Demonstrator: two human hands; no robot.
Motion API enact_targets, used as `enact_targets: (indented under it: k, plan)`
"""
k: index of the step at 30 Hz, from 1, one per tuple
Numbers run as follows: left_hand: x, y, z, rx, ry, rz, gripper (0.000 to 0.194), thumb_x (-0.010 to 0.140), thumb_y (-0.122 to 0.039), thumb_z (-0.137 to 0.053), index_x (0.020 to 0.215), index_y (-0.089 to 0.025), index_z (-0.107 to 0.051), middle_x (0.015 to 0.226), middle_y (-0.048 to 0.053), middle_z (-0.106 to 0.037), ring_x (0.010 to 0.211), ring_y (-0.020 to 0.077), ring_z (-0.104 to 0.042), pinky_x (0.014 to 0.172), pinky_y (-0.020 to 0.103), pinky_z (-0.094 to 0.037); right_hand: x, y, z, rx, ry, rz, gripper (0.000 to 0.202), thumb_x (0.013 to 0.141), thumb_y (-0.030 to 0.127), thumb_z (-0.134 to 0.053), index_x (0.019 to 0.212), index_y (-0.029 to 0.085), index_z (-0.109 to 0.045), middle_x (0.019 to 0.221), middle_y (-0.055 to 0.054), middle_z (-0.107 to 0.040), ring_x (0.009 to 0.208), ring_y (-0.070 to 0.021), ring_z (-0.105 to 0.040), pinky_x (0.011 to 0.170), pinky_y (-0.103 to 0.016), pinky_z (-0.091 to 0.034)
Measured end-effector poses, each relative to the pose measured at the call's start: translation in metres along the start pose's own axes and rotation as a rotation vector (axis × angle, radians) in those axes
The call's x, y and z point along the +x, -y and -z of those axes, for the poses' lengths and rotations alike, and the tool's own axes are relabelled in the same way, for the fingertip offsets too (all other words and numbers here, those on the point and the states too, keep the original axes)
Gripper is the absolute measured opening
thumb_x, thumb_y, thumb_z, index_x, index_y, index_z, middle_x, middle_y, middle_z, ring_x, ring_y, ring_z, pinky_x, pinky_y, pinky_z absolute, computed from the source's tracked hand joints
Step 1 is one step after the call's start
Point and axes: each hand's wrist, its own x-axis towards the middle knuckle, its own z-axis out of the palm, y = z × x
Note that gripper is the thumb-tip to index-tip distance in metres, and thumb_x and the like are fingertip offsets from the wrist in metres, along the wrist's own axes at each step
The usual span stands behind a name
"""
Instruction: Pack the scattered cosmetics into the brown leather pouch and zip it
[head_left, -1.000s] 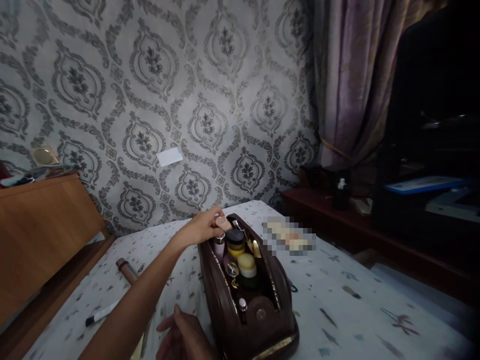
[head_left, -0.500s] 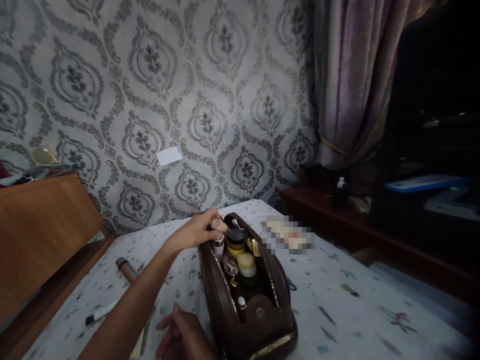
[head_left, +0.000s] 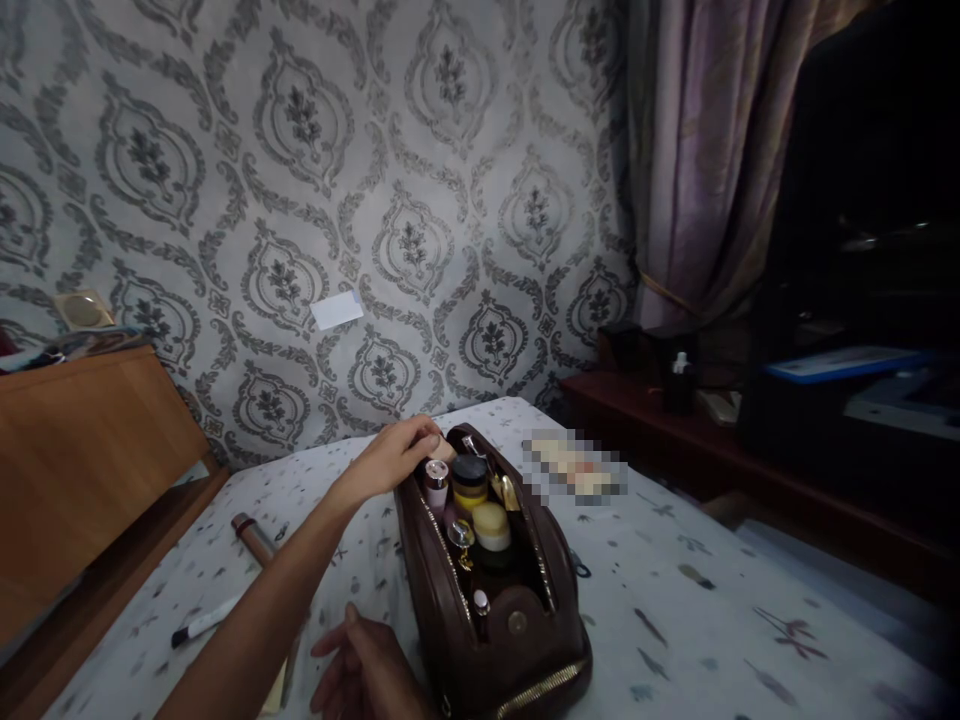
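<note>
The brown cosmetic bag [head_left: 431, 620] lies unzipped on the patterned bedsheet. At its far left end my left hand [head_left: 401, 450] bends over the rim, fingers closed about a small beige tube [head_left: 442, 450] that is mostly hidden. Beside the thumb stands a silver-capped bottle [head_left: 436, 482]. A black-lidded jar [head_left: 470, 480] with yellow contents and a cream-lidded jar [head_left: 491, 527] sit in the middle, near a clear-capped bottle [head_left: 461, 537]. My right hand [head_left: 367, 665] rests left of the bag's near end, fingers loosely bent, thumb apart, holding nothing.
A brown tube [head_left: 251, 538] and a black-capped white pen-like item [head_left: 199, 627] lie on the bed at left. A blurred-out item [head_left: 576, 465] lies right of the bag. The wooden headboard [head_left: 82, 440] bounds the left; a dark red shelf [head_left: 637, 400] runs along the right.
My left hand has lowered the beige tube deeper into the bag's far end, and its thumb has moved off the silver-capped bottle. My right hand stays where it was.
</note>
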Motion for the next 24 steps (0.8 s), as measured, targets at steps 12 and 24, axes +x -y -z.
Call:
enact_targets:
  k: [12, 24]
  plan:
    - [0.005, 0.009, -0.004, 0.044, -0.053, 0.032, 0.010, 0.085, -0.020, -0.046, 0.087, -0.019, -0.056, 0.081, -0.001, -0.063, 0.080, 0.0158, -0.056, 0.074, 0.026, -0.040, -0.002, -0.001, 0.001, 0.025, 0.008, 0.004, 0.073, 0.076, 0.086, -0.038, 0.086, 0.016, -0.056, 0.047, 0.003, -0.057, 0.033, -0.0087, -0.046, 0.039, -0.020, -0.026]
    - [0.004, 0.012, -0.005, 0.115, -0.076, 0.048, 0.010, 0.081, -0.015, -0.046, 0.081, -0.018, -0.056, 0.070, -0.003, -0.057, 0.071, 0.0147, -0.051, 0.065, 0.026, -0.034, 0.002, -0.010, 0.005, 0.060, 0.047, 0.079, 0.081, 0.062, 0.093, -0.046, 0.087, 0.016, -0.057, 0.050, 0.001, -0.058, 0.035, -0.0105, -0.048, 0.039, -0.022, -0.025]
